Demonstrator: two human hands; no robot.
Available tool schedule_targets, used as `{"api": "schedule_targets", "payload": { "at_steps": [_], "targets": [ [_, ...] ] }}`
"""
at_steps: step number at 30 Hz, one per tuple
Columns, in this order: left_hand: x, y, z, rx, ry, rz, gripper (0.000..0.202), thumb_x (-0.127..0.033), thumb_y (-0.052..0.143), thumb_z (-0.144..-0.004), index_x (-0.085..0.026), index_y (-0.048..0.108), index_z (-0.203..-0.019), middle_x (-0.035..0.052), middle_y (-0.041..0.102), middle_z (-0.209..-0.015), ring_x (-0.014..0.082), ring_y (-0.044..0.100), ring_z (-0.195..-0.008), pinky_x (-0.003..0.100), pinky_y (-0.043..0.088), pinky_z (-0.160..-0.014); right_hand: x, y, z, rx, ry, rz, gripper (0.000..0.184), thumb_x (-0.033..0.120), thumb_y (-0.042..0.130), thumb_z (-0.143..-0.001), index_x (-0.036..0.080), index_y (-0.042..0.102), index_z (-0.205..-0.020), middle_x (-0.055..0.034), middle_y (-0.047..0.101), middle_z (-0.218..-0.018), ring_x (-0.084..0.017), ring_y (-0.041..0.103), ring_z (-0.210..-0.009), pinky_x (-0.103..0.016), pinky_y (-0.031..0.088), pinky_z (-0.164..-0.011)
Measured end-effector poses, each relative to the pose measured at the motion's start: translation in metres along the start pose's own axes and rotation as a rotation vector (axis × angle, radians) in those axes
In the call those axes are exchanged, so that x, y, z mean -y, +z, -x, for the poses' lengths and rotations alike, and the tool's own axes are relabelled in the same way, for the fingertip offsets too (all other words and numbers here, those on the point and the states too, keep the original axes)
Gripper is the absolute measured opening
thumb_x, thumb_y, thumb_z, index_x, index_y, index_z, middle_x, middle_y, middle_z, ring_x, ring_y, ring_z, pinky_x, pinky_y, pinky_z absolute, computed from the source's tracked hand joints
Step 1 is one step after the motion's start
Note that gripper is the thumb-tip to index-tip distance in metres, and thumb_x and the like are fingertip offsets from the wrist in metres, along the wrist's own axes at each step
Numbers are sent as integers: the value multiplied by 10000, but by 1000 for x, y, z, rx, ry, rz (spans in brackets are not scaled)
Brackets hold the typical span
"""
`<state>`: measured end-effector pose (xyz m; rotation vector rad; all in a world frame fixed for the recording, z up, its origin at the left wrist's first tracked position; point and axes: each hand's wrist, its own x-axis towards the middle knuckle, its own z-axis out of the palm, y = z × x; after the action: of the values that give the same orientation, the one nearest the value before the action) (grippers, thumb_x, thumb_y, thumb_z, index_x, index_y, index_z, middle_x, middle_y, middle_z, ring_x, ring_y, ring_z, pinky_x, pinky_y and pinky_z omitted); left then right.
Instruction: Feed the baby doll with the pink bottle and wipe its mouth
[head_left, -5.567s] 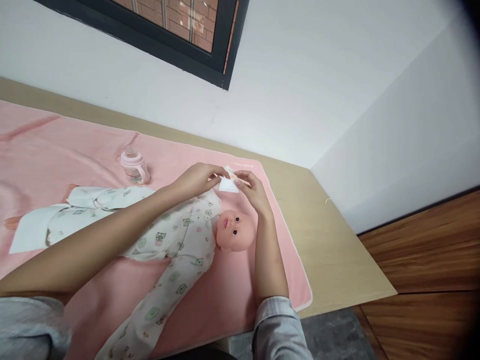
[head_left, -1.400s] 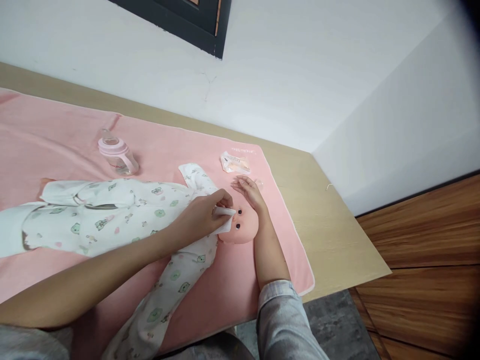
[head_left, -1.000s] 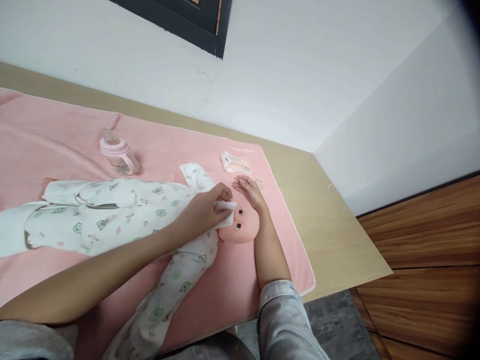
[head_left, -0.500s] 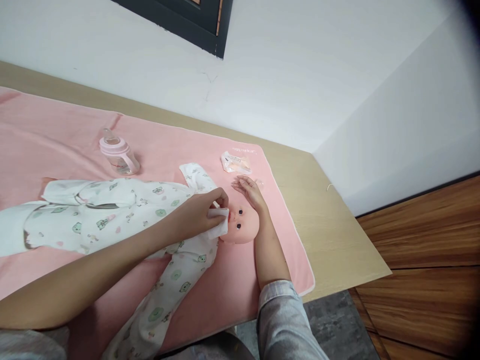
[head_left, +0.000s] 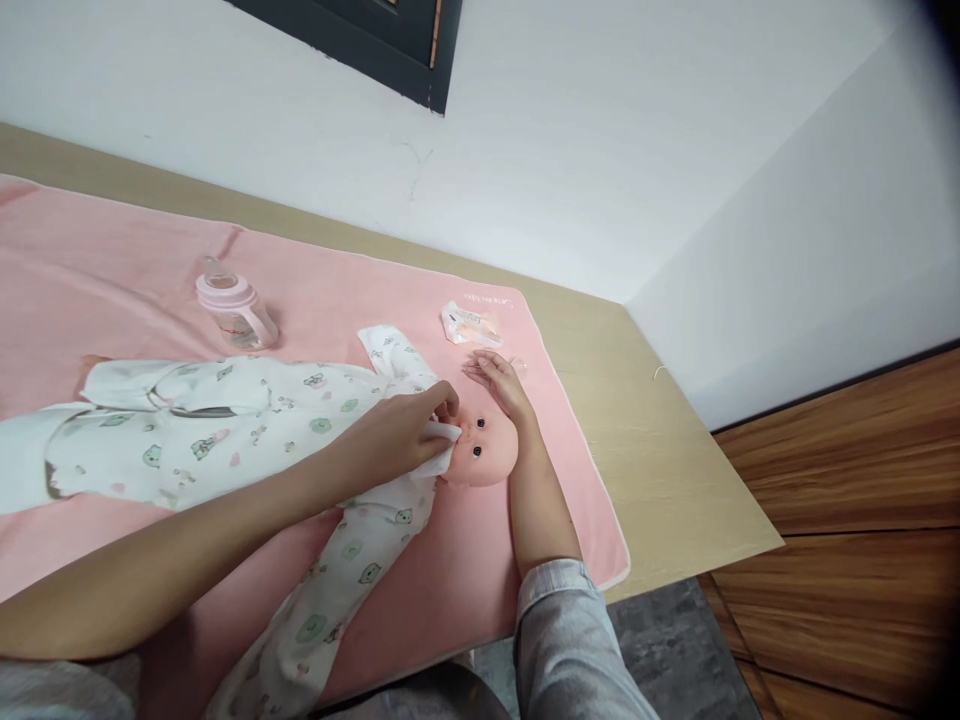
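Observation:
A baby doll (head_left: 491, 462) in a white printed sleepsuit (head_left: 255, 430) lies on its back, its head towards the right. My left hand (head_left: 412, 425) pinches a folded white cloth (head_left: 444, 432) against the doll's mouth and chin; whether it is gauze or a wipe I cannot tell. Beyond the top of the doll's head rests my right hand (head_left: 501, 385), fingers stretched out and holding nothing. My right wrist and forearm lie alongside the crown of the head.
Under the doll spreads a pink mat (head_left: 465, 570) on a wooden table (head_left: 652, 460). A pink feeding bottle (head_left: 238, 308) lies tilted beyond the doll's legs. Near my right fingertips is a crumpled clear packet (head_left: 471, 325). A white wall (head_left: 540, 160) borders the table's far side.
My left hand has shifted slightly and turned, tucking the white cloth closer to the doll's mouth. My right hand stays in place.

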<state>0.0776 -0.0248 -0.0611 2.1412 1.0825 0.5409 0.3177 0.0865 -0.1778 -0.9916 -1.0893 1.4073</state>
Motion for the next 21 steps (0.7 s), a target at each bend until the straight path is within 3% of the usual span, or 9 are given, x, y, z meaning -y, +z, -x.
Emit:
{"api": "schedule_targets", "payload": {
  "at_steps": [21],
  "targets": [
    [4, -3, -4, -74, 57, -51, 127, -162, 497, -811, -221, 462, -918, -22, 649, -849, 179, 604, -723, 271, 400, -643, 0, -1, 0, 4, 2, 7, 389, 413, 749, -711, 205, 628, -1016, -22, 701, -908, -162, 688, -936, -395, 492, -1051]
  ]
}}
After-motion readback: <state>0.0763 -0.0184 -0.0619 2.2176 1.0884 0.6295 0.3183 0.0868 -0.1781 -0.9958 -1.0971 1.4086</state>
